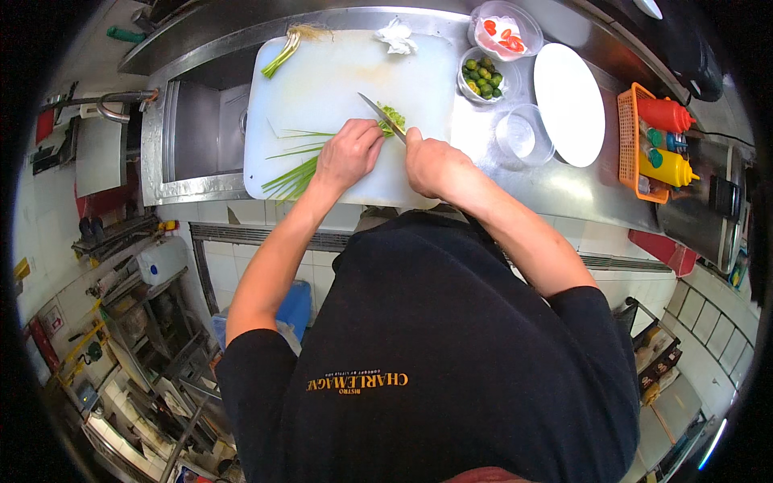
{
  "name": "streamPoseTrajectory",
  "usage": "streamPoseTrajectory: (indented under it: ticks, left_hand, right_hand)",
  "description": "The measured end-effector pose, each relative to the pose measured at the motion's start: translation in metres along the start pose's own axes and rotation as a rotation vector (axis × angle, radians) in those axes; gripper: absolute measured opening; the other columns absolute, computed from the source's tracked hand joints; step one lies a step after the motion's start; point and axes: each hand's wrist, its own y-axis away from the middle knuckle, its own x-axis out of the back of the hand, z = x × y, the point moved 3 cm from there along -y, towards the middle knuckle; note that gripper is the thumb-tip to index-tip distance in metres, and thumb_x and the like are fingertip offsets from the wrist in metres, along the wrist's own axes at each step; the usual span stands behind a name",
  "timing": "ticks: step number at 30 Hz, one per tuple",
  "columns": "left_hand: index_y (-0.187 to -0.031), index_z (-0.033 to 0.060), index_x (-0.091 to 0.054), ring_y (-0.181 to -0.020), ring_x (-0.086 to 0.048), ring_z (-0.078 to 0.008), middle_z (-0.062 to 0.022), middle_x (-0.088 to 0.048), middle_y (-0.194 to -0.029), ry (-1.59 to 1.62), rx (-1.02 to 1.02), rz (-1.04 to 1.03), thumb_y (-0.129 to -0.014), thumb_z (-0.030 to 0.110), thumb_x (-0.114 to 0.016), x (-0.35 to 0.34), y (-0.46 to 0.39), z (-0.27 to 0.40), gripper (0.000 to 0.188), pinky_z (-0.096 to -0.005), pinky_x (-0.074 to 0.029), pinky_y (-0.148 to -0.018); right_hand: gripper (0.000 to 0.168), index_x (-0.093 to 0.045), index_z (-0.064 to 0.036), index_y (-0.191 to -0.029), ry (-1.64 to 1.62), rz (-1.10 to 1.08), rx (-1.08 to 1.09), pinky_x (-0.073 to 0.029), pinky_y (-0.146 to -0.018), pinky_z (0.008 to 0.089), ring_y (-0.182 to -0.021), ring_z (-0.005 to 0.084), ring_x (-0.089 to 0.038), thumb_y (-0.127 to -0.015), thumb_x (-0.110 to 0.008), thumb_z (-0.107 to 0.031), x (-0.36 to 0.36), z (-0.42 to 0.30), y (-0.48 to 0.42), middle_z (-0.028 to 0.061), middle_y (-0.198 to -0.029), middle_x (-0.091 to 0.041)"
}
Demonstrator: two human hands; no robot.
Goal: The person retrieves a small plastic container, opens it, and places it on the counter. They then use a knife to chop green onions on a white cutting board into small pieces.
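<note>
On a white plastic cutting board [356, 78], my left hand [350, 152] presses down on a bunch of long green onion leaves [296, 175], whose loose ends fan out to the left. My right hand [438, 163] grips a kitchen knife; its blade [381, 115] lies across the bunch beside my left fingertips, pointing up and left. Small chopped green pieces [392, 113] are heaped just past the blade. The white root ends of green onions [282, 55] rest at the board's upper left corner, and a crumpled white paper or cloth [396, 37] lies at its top edge.
A steel sink [208, 127] adjoins the board on the left. To the right stand plastic tubs of cut red tomatoes [504, 41] and small green citrus fruits [481, 78], an empty clear tub [523, 136], a white oval plate [569, 105] and an orange basket [628, 142] of squeeze bottles.
</note>
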Motion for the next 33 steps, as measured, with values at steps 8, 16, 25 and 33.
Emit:
streamPoseTrajectory:
  ticks: [8, 16, 25, 33]
  left_hand:
    - [-0.085, 0.0032, -0.066, -0.085, -0.064, -0.026, -0.008, -0.067, -0.09, 0.053, 0.032, 0.081, -0.074, 0.004, -0.072, -0.005, 0.002, -0.005, 0.013, -0.0346, -0.054, -0.073]
    - [-0.086, 0.0027, -0.066, -0.085, -0.064, -0.0269, -0.009, -0.067, -0.09, 0.109, 0.037, 0.106, -0.073, 0.002, -0.072, -0.005, 0.004, -0.011, 0.014, -0.035, -0.053, -0.073]
    - [-0.085, 0.0039, -0.065, -0.088, -0.063, -0.0261, -0.0075, -0.066, -0.093, 0.108, 0.042, 0.094, -0.073, 0.003, -0.07, -0.007, 0.002, -0.014, 0.013, -0.0347, -0.054, -0.074]
    - [-0.086, 0.0024, -0.066, -0.086, -0.064, -0.0269, -0.0091, -0.067, -0.091, 0.119, 0.045, 0.098, -0.072, 0.0, -0.071, -0.007, 0.006, -0.011, 0.015, -0.0349, -0.053, -0.073]
  right_hand:
    - [0.021, -0.044, 0.003, -0.108, -0.11, 0.138, 0.038, -0.052, -0.075, 0.0531, -0.086, 0.0474, -0.065, -0.091, -0.039, -0.009, -0.037, 0.013, -0.005, 0.0326, -0.093, -0.064]
    - [0.02, -0.044, 0.002, -0.106, -0.024, 0.176, 0.051, -0.052, -0.071, 0.0535, -0.08, 0.045, -0.066, -0.092, -0.037, -0.01, -0.044, 0.018, -0.008, 0.0289, -0.081, -0.065]
    - [0.02, -0.043, 0.001, -0.108, 0.007, 0.055, -0.033, -0.052, -0.07, 0.0536, -0.082, 0.0443, -0.066, -0.093, -0.039, -0.011, -0.046, 0.015, 0.005, 0.0316, -0.088, -0.064]
    - [0.015, -0.043, 0.0, -0.104, -0.005, -0.017, -0.061, -0.051, -0.071, 0.054, -0.082, 0.046, -0.065, -0.091, -0.041, -0.007, -0.036, 0.013, 0.017, 0.0273, -0.085, -0.066]
